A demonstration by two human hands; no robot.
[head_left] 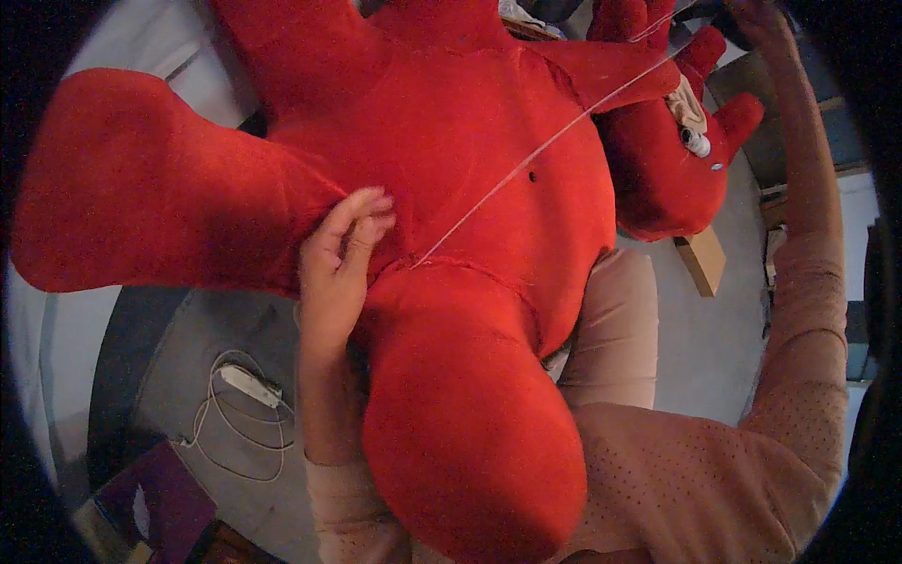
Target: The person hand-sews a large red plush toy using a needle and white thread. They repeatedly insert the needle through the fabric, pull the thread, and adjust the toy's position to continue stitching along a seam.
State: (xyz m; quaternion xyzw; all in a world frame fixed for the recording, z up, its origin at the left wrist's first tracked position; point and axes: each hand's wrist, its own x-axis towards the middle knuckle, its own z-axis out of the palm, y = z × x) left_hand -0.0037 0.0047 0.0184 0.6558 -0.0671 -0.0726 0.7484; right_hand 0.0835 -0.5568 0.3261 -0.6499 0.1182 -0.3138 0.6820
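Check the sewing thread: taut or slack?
Taut: the thread runs in a straight line from the seam of the red plush toy toward the raised right hand.

Just one view here: head cam looking straight down, super close over the red plush toy [451, 188] in the lap. Toy fills most of the frame, floor [714, 348] showing below and beside it.

left hand [340, 258]: palm down, fingers curled, tips pinched together
left forearm: rises from lower edge, bare to the sleeve cuff
right arm: sleeved, stretched up along right edge
right hand [756, 17]: raised at top edge, partly cut off, grip unclear
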